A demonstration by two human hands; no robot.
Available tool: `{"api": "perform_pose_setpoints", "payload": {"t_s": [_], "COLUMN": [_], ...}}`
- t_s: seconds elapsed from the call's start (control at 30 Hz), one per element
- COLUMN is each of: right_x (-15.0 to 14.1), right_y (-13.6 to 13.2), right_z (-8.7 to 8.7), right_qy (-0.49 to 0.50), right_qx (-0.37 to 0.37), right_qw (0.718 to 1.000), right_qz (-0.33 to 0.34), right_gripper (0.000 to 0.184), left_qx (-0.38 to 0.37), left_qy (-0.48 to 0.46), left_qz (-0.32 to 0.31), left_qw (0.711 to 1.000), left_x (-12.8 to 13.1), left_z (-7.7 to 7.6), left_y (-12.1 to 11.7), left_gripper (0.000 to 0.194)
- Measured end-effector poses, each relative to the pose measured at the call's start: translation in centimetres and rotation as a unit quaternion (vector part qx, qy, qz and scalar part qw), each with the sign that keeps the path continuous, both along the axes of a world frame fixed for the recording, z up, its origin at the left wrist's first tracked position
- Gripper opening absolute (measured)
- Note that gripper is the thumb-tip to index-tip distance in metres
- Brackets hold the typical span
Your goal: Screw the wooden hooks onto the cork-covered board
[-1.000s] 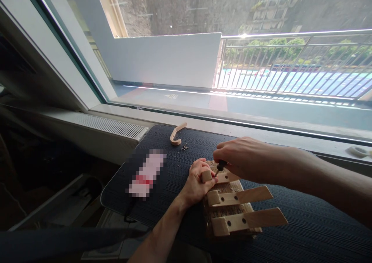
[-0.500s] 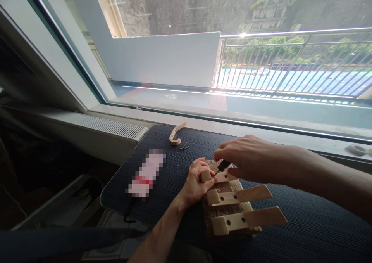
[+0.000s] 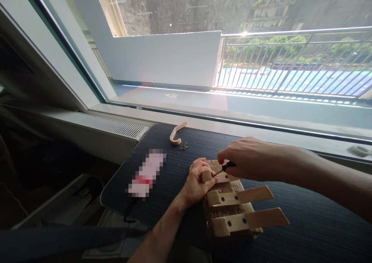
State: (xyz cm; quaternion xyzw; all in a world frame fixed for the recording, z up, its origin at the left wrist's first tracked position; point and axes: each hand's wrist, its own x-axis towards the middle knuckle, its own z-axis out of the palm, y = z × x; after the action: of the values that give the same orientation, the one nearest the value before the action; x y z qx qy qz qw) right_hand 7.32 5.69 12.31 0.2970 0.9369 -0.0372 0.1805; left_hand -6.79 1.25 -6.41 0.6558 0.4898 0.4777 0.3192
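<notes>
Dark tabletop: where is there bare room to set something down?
Bare: between the blurred pink item and left hand, bar specks; and right of the lower hooks, below the right forearm.
Crowded: around the top hook, where left hand, right hand and screwdriver meet. The loose hook and screws lie near the window-side edge.

The right hand (image 3: 244,158) covers much of the handle of a screwdriver (image 3: 227,165), whose tip is too small to make out. Fingers of the left hand (image 3: 200,180) partly hide the farthest wooden hook (image 3: 207,176) on the block (image 3: 225,208). Both forearms run out of frame, one rightward, one at the bottom. Blurred squares obscure a pink item (image 3: 147,173); the small screws (image 3: 185,147) are too tiny to count.
</notes>
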Motion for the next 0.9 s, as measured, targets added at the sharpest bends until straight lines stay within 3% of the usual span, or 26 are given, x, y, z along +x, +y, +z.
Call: {"api": "perform_pose_setpoints", "payload": {"t_s": [0.23,0.53,0.67,0.8,0.9], "right_x": [-1.7,-1.7,-1.2,-0.7,-1.1], "right_y": [-0.5,-0.3,0.1,0.2,-0.4], "right_z": [0.2,-1.2,-1.6,-1.4,-0.8], "right_qy": [-0.027,-0.003,0.011,0.031,-0.009], "right_qx": [0.01,0.012,0.0,-0.006,0.012], "right_qw": [0.998,0.999,1.0,0.998,0.999], "right_qz": [0.062,0.048,-0.003,-0.057,-0.031], "right_gripper": [0.015,0.021,0.021,0.025,0.021], "left_qx": [-0.023,-0.017,-0.003,0.004,0.0], "left_qy": [-0.003,0.002,0.002,0.007,0.006], "left_qz": [0.002,-0.004,-0.004,-0.003,-0.005], "left_qw": [1.0,1.0,1.0,1.0,1.0], "left_x": [0.0,0.0,0.0,0.0,0.0], "left_z": [0.4,0.7,0.2,-0.1,0.0], "left_y": [-0.1,-0.2,-0.1,0.0,-0.1], "left_gripper": [0.007,0.008,0.009,0.009,0.009]}}
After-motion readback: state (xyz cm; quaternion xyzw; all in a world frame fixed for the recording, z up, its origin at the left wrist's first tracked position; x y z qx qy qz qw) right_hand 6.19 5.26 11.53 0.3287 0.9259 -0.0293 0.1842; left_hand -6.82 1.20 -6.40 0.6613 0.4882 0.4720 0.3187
